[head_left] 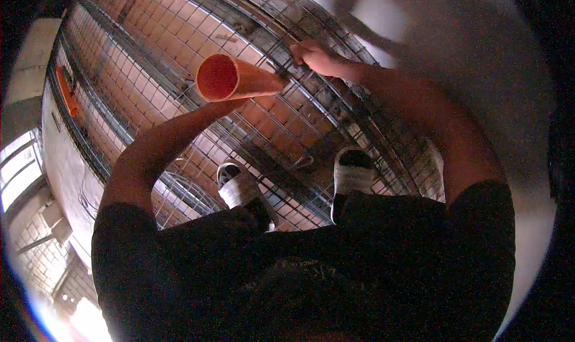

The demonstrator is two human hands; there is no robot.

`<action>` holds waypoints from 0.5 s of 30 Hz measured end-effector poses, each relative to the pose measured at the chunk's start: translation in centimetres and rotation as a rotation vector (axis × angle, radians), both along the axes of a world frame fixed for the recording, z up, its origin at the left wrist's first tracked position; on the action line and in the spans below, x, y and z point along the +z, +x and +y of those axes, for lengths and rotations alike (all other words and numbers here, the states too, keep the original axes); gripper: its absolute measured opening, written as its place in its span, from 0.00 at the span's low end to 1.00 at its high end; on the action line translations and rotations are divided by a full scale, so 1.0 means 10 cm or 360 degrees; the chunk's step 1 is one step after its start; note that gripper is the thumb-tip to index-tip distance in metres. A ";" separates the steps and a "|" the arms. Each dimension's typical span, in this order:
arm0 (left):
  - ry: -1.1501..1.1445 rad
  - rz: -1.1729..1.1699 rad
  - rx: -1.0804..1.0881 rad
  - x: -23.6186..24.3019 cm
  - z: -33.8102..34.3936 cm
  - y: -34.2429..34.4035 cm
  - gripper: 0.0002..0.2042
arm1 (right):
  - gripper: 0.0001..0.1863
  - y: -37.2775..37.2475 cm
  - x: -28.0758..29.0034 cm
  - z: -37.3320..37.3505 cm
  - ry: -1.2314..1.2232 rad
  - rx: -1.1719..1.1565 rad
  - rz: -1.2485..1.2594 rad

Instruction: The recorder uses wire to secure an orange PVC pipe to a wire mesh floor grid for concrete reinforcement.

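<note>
An orange plastic pipe (259,83) rises from the steel mesh, its open round end tilted toward me and to the left. My left forearm (171,129) reaches up to the near side of the pipe, and the pipe hides my left hand. To the right of the pipe's lower end, my right hand (315,58) is closed low over the mesh bars. What its fingers hold, if anything, is too dark to make out. Steel rebar mesh (179,33) lies over reddish-brown hollow blocks and grey ribs.
My shoes, the left (239,189) and the right (352,171), stand on the mesh. Other orange pipes (67,92) show at the far left and top left. A pale wall or slab (497,96) runs along the right. Bright window openings (21,165) are at the left edge.
</note>
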State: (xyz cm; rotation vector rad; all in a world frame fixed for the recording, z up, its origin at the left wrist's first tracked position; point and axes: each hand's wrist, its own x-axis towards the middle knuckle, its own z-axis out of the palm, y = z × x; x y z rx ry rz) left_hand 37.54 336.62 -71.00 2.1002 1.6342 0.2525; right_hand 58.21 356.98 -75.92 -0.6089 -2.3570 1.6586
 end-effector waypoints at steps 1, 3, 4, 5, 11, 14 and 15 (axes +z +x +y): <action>0.0006 -0.0044 0.0002 -0.02 0.00 -0.03 0.27 | 0.27 0.05 0.02 0.01 0.0003 0.0009 0.0001; 0.0008 -0.0122 0.0027 -0.07 -0.02 -0.03 0.27 | 0.27 0.10 0.35 -0.11 -0.0452 -0.0232 -0.0177; 0.0013 -0.0160 0.0036 -0.11 0.04 -0.04 0.26 | 0.27 0.05 0.36 -0.09 -0.0452 -0.0215 -0.0173; 0.0022 -0.0207 0.0021 -0.12 0.00 -0.11 0.26 | 0.27 0.06 0.31 -0.03 -0.0230 -0.0090 -0.0068; 0.0040 -0.0477 0.0017 -0.49 0.35 -0.38 0.26 | 0.25 -0.07 0.47 -0.06 0.0840 0.0357 -0.0216; 0.0057 -0.0612 0.0001 -0.59 0.41 -0.49 0.25 | 0.24 -0.11 0.53 -0.12 0.0833 0.0335 -0.0238; 0.0063 -0.0658 -0.0006 -0.66 0.54 -0.40 0.25 | 0.23 -0.13 0.53 -0.13 0.0863 0.0269 -0.0202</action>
